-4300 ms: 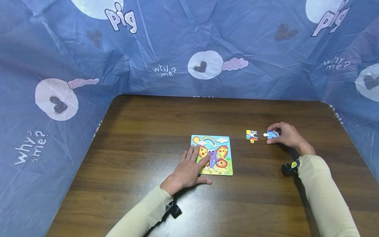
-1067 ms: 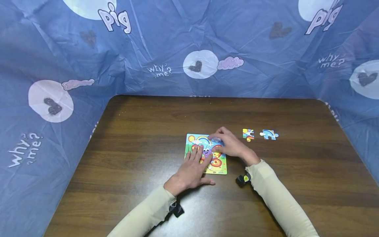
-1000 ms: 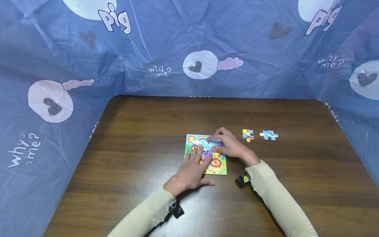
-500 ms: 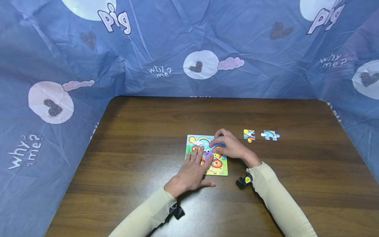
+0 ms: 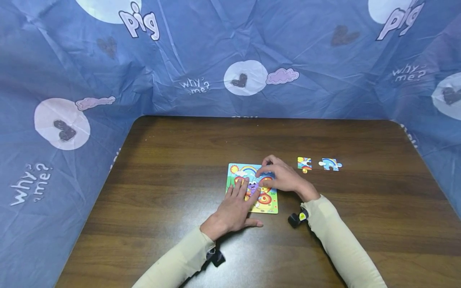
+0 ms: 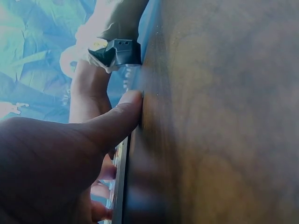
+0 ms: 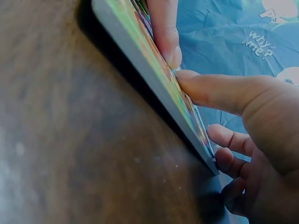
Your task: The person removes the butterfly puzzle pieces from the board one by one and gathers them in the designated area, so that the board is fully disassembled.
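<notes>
A colourful butterfly puzzle board (image 5: pixel 269 205) lies on the brown table (image 5: pixel 173 160). My left hand (image 5: pixel 242 197) rests flat on the board's lower left, fingers straight, thumb (image 6: pixel 114 122) on the table beside it. My right hand (image 5: pixel 265 171) is at the board's top right corner. Its thumb (image 7: pixel 210 91) lies on the picture face and its fingers curl at the far edge, pinching a blue puzzle piece (image 5: pixel 268 175) there. The right wrist view shows the board (image 7: pixel 140 53) edge-on with a left finger (image 7: pixel 164 32) pressing on it.
Two loose puzzle pieces lie on the table right of the board, one multicoloured (image 5: pixel 304 164) and one blue (image 5: pixel 330 164). A blue printed cloth (image 5: pixel 230 60) walls in the back and both sides. Small black cameras (image 5: pixel 297 219) hang at both wrists.
The right hand left the blue piece on the table at the right and came to the board's top right corner. Over the last second its fingers have shifted slightly there. The left hand stayed put.
</notes>
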{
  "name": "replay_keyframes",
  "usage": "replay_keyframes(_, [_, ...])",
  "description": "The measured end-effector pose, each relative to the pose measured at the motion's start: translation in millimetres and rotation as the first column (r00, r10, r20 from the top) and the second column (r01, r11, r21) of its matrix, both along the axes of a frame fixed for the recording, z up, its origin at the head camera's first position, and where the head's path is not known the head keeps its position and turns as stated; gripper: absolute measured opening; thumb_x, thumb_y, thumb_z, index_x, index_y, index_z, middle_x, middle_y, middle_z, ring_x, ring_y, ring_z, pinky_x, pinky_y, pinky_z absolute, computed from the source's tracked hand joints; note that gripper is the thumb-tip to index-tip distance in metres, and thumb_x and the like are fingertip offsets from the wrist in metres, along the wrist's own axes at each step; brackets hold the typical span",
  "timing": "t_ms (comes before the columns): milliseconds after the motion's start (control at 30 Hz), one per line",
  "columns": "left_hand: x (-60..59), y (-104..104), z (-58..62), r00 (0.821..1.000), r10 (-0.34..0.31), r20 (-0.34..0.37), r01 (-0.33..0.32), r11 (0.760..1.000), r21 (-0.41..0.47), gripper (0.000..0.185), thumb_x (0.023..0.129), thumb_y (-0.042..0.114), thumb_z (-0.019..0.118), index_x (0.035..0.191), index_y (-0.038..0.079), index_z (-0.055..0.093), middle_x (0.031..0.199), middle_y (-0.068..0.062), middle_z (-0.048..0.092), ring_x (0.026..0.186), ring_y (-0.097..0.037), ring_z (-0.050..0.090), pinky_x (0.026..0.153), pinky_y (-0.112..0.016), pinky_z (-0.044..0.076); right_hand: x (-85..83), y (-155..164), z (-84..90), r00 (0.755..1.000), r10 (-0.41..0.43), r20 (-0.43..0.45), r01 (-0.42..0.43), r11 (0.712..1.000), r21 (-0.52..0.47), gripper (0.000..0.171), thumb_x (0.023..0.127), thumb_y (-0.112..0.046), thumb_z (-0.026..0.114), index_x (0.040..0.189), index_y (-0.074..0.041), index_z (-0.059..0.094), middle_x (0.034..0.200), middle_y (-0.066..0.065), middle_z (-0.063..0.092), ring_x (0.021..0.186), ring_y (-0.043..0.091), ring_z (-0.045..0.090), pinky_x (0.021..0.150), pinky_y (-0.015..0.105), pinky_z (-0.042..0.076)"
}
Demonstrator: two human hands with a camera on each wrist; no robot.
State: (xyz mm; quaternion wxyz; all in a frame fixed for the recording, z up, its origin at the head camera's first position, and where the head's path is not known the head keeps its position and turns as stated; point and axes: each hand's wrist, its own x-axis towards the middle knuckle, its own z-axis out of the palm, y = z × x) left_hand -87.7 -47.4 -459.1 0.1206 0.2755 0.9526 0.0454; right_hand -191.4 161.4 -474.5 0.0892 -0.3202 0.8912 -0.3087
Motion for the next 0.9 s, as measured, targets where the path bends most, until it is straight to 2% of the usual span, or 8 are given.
replay_keyframes(233, [-0.1,0.5,0.8,1.0,0.007,0.002,-0.007,1.0,-0.006,0.104,0.084,0.071,0.061,0.162,0.023,0.013,0.166,-0.025,0.016,0.153,-0.045,0.021,0.123,-0.057,0.027,-1.6,1.5,0.3,1.0,0.003,-0.009,-0.003,1.0,0.024,0.023,0.081,-0.034,0.082,0.102,-0.028,0.073,0.12,0.004,0.054,0.108,0.023,0.052,0.087,0.042,0.047])
replay_keyframes(367, [0.0,0.8,0.5,1.0,0.008,0.003,-0.008,1.0,-0.018,0.103,0.084,0.072,0.06,0.162,0.024,0.013,0.166,-0.025,0.015,0.154,-0.044,0.02,0.123,-0.057,0.027,-3.5,2.8,-0.3,1.0,0.017,0.001,-0.017,1.0,0.013,0.024,0.081,-0.032,0.082,0.102,-0.027,0.072,0.121,0.005,0.054,0.109,0.023,0.053,0.087,0.042,0.047])
replay_keyframes(733, [-0.9,0.1,-0.9,1.0,0.013,0.021,-0.013,1.0,-0.027,0.095,0.085,0.072,0.059,0.16,0.023,0.026,0.167,-0.024,0.015,0.154,-0.043,0.019,0.124,-0.056,0.025,-4.9,5.8,3.9,0.995,0.032,0.093,-0.028,0.999,-0.041,0.03,0.077,-0.023,0.081,0.104,-0.027,0.069,0.122,0.003,0.056,0.115,0.025,0.053,0.097,0.048,0.045])
replay_keyframes(900, [-0.8,0.0,-1.4,1.0,0.012,0.02,-0.012,1.0,-0.026,0.095,0.085,0.072,0.059,0.16,0.022,0.026,0.167,-0.024,0.015,0.154,-0.044,0.019,0.124,-0.056,0.025,-2.8,8.0,5.1,0.995,0.029,0.094,-0.023,0.998,-0.064,0.033,0.08,-0.02,0.081,0.109,-0.024,0.068,0.123,0.005,0.059,0.117,0.026,0.056,0.1,0.051,0.045])
